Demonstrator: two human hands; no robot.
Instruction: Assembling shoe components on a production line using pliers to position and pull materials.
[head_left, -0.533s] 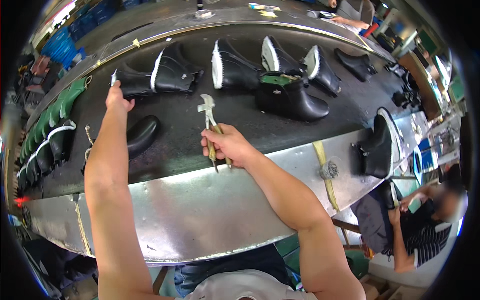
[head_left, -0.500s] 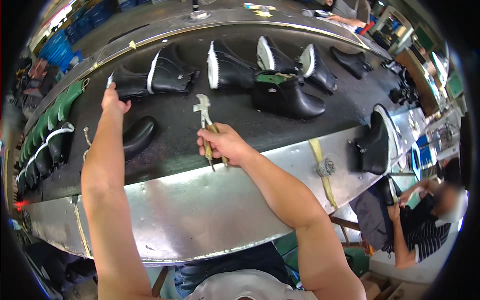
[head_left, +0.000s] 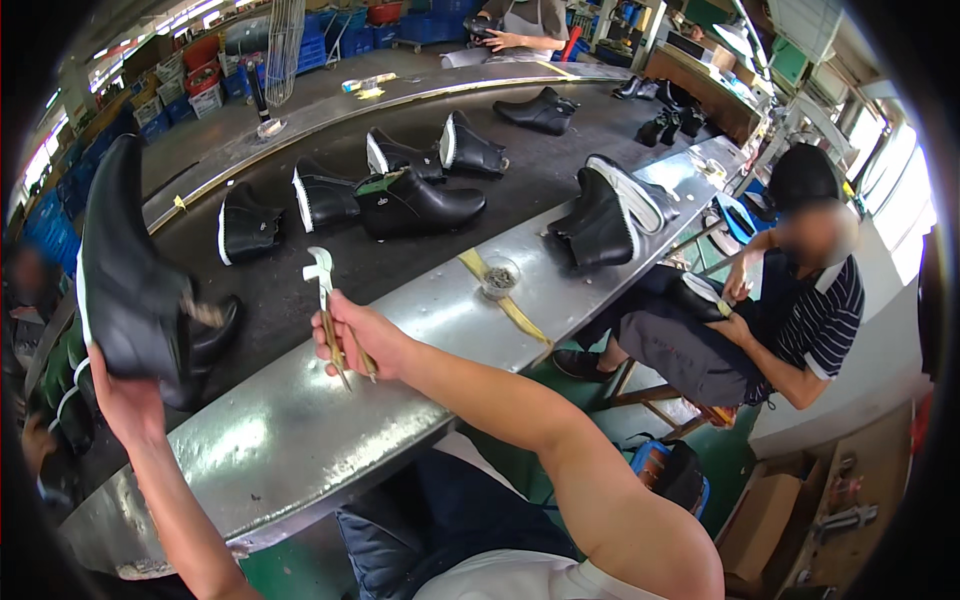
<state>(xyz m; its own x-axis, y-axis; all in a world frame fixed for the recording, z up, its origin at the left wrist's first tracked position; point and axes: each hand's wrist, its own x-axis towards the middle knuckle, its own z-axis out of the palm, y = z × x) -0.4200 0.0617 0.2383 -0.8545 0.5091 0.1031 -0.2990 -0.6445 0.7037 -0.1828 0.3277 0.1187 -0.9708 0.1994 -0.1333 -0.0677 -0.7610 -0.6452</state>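
Note:
My left hand (head_left: 130,405) is wrapped under a black ankle boot (head_left: 135,280), raised at the left with its toe up and its white sole edge facing left. My right hand (head_left: 355,335) is closed round the handles of lasting pincers (head_left: 320,265). Their silver head points away, and the wooden-looking handles spread below my fingers, above the bench's metal edge. Beyond the pincers stand several black boots, among them one with a green lining (head_left: 420,203) and one with a jagged white edge (head_left: 250,222). Behind the held boot a rounded black piece (head_left: 220,325) is partly hidden.
A clear dish (head_left: 499,281) of small metal bits sits on yellow tape on the metal edge (head_left: 300,400). More boots (head_left: 600,220) stand to its right. A seated co-worker (head_left: 790,290) handles a shoe (head_left: 697,297) at the right. Another person (head_left: 520,30) is across the bench.
My left hand has lifted a boot off the bench's far left and brought it nearer. The view has swung right. My right hand keeps hold of the pincers.

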